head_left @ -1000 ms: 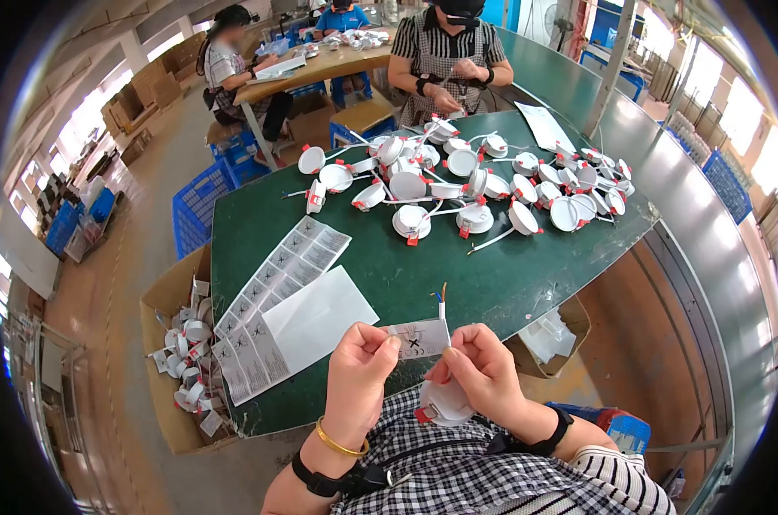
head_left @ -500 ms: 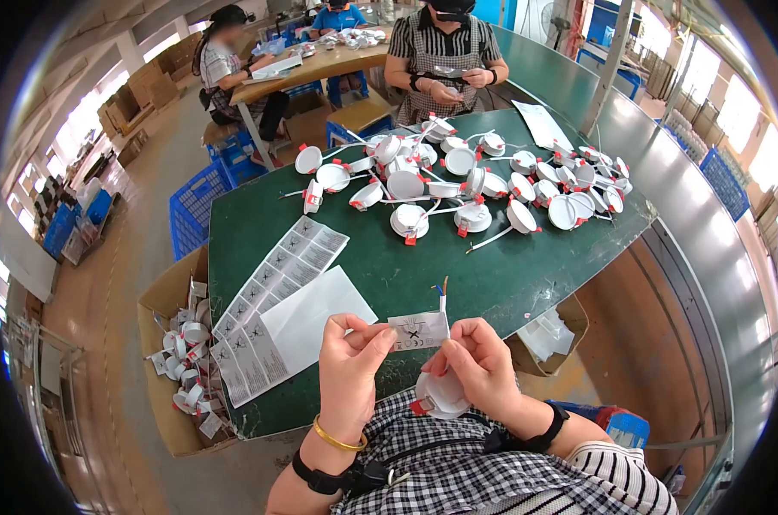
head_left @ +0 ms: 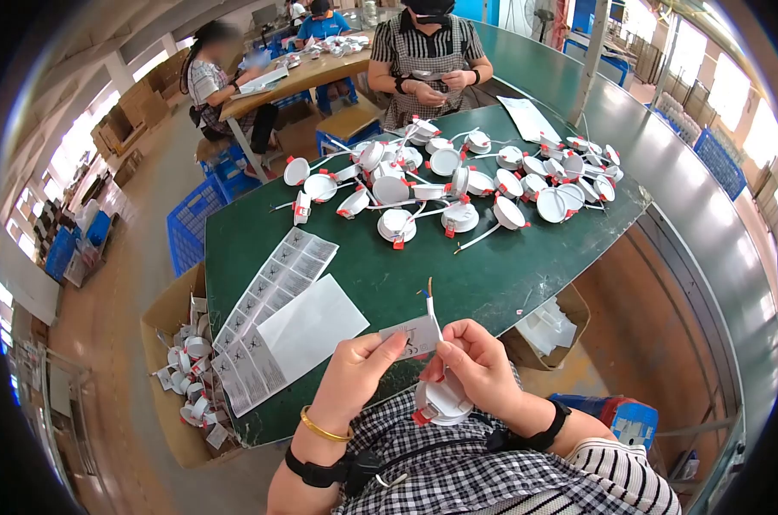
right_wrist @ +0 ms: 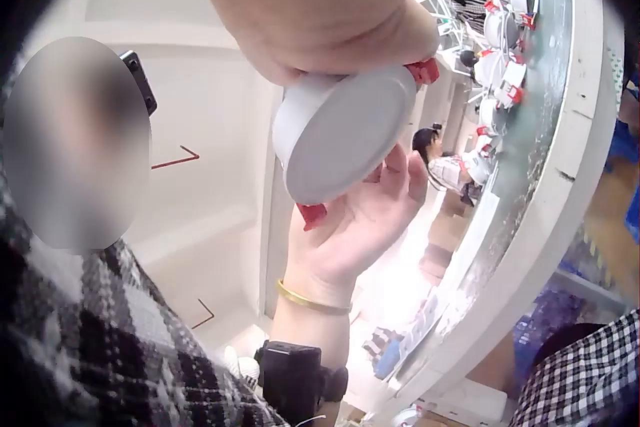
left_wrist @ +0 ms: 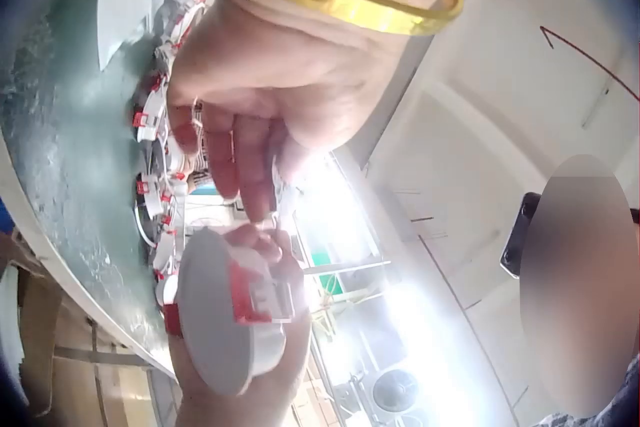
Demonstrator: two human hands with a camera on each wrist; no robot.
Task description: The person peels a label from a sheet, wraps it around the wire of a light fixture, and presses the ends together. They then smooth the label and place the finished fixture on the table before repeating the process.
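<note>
In the head view my left hand (head_left: 355, 371) pinches a small silvery printed label (head_left: 416, 330) between thumb and fingers. The label's right edge lies against the white cable (head_left: 432, 311) of a downlight, whose bare-ended blue and brown wires point up. My right hand (head_left: 482, 367) pinches that cable at the label's lower right corner. Under the right hand hangs the round white downlight (head_left: 443, 402) with red spring-clip ends. Its flat face shows in the right wrist view, close below the right palm. From the left wrist camera, the label is mostly hidden behind the fingers.
Many white downlights (head_left: 391, 190) lie across the back of the green table (head_left: 363, 257). Label sheets (head_left: 273, 300) and a white sheet (head_left: 313, 319) lie at left. A carton (head_left: 167, 403) of downlights stands left, another carton (head_left: 550, 336) right. A person (head_left: 423, 69) works opposite.
The left thumb has moved further across the label, nearer the cable. The label now tilts, its right end higher, and the cable leans left. The head view has shifted slightly.
</note>
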